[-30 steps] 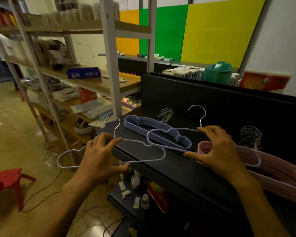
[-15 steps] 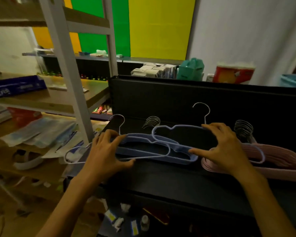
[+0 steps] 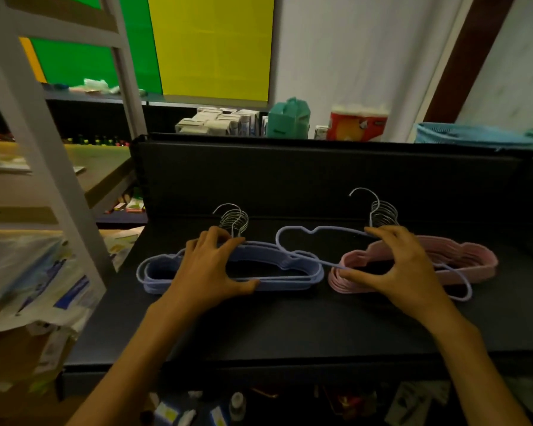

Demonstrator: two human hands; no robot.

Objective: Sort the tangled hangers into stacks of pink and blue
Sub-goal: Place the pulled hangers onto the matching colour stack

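Fingers of the left hand (image 3: 206,272) now curl over the blue stack (image 3: 285,272) on the black desk (image 3: 290,327) — its grip has brought the hanger it held off the desk edge onto that pile. Right hand (image 3: 400,269) still pinches a single blue hanger (image 3: 293,233) lying across the pink stack (image 3: 474,259) — hooks point away.

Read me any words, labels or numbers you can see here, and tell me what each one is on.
No text here is legible.
Red and white package behind the black table: print too blurred.
White boxes at the back: print too small.
Printed papers on the left shelf: lettering blurred.
Small bottles below the table: labels too small.
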